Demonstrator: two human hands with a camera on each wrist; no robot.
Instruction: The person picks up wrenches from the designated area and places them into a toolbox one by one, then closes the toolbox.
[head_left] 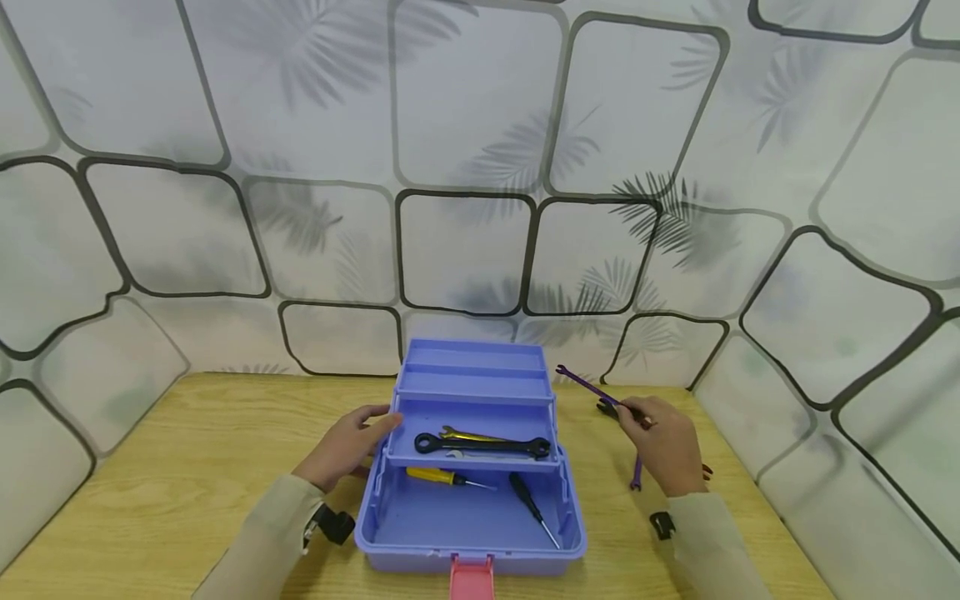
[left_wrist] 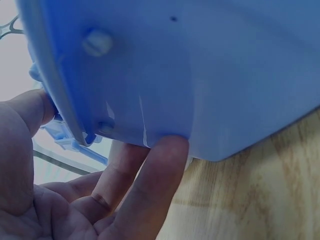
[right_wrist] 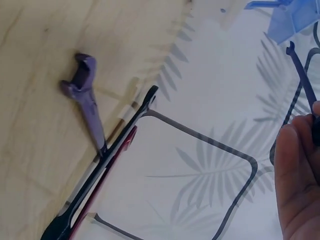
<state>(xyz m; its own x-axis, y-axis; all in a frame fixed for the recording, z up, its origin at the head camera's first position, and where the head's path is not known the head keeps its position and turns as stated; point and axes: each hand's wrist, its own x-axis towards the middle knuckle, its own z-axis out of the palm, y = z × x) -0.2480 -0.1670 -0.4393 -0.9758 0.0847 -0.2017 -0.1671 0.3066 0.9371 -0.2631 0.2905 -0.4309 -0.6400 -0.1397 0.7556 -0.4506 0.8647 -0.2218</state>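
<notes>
A lilac toolbox [head_left: 468, 554] stands on the table with its lid and upper tray raised. At its left side my left hand [head_left: 348, 446] holds it, the thumb over the rim and the fingers against the outer wall [left_wrist: 240, 75]. Right of the box, my right hand [head_left: 663, 442] pinches a purple wrench [head_left: 588, 385], its far jaw pointing up and left. Beneath that hand lie a black wrench [right_wrist: 117, 147], another purple wrench [right_wrist: 92, 120] and a red one [right_wrist: 102, 182], partly hidden in the head view.
In the raised tray are a black wrench [head_left: 480, 446], a gold wrench [head_left: 476, 435] and a silver wrench [head_left: 491, 456]. A yellow screwdriver [head_left: 435, 475] and a black-handled screwdriver [head_left: 528, 500] lie in the bottom. A pink latch [head_left: 472, 579] hangs in front. Patterned walls [head_left: 465, 250] enclose the table [head_left: 187, 483].
</notes>
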